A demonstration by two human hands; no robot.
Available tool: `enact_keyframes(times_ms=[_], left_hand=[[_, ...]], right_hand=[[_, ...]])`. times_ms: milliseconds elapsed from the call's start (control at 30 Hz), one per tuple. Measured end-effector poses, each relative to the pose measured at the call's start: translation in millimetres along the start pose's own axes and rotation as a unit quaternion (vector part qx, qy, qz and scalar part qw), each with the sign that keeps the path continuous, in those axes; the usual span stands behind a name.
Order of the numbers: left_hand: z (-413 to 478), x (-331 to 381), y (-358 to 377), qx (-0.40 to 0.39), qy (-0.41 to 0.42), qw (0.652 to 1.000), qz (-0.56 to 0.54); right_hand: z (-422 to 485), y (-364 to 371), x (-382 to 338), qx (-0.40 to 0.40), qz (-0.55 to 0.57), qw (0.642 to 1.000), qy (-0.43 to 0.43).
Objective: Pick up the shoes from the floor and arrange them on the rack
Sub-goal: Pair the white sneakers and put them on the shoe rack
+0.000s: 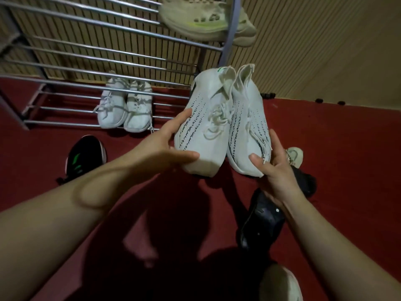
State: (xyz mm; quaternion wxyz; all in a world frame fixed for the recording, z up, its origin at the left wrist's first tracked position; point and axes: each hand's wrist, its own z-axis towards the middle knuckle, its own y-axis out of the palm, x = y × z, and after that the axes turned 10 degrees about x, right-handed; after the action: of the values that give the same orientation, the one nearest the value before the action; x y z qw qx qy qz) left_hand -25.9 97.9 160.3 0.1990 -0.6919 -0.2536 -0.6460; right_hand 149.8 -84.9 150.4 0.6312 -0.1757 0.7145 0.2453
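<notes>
Metal rack fills upper left, bars running across several tiers. Black sneaker with green marks lies on the red floor in front of the rack, apart from it. White laced pair sits side by side on the lowest tier, toes toward the camera, a lace hanging off the front bar.

Left hand grasps the left shoe: thumb across the toe, fingers along its outer side. Shoe is white knit with dotted black stripes, held in the air in front of the rack's right end, toe toward the camera, heel up. Right shoe, same kind, touches it side by side. Right hand grasps this one: thumb on the toe, fingers up its outer side. Both shoes are off the floor and not on any tier.

Beige pair rests on a high tier at top, above the held shoes, one toe past the rack's end post.

Under the right wrist, a dark shoe lies on the floor, another dark one just behind it. Cream shoe peeks out beside the right hand. Pale toe at bottom edge, cut off.
</notes>
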Motion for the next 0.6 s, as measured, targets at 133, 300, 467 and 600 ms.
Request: enact_keyframes(times_ms=[133, 300, 467, 600], left_hand=[[-26.2, -2.1, -44.9, 0.009, -0.02, 0.999, -0.049], [-55.1, -4.1, -106.0, 0.045, -0.012, 0.997, -0.063], [-80.3, -5.9, -158.1, 0.06, -0.013, 0.995, -0.074], [-93.6, -11.2, -185.6, 0.1, -0.03, 0.989, -0.106]], right_hand=[[-26.5, 46.1, -1.8, -0.017, -0.035, 0.999, 0.0], [-51.5, 110.5, -7.1, -0.042, -0.063, 0.997, 0.033], [-69.2, 169.3, -5.5, -0.047, -0.072, 0.995, 0.042], [-70.6, 207.0, 0.8, -0.06, -0.068, 0.994, 0.066]])
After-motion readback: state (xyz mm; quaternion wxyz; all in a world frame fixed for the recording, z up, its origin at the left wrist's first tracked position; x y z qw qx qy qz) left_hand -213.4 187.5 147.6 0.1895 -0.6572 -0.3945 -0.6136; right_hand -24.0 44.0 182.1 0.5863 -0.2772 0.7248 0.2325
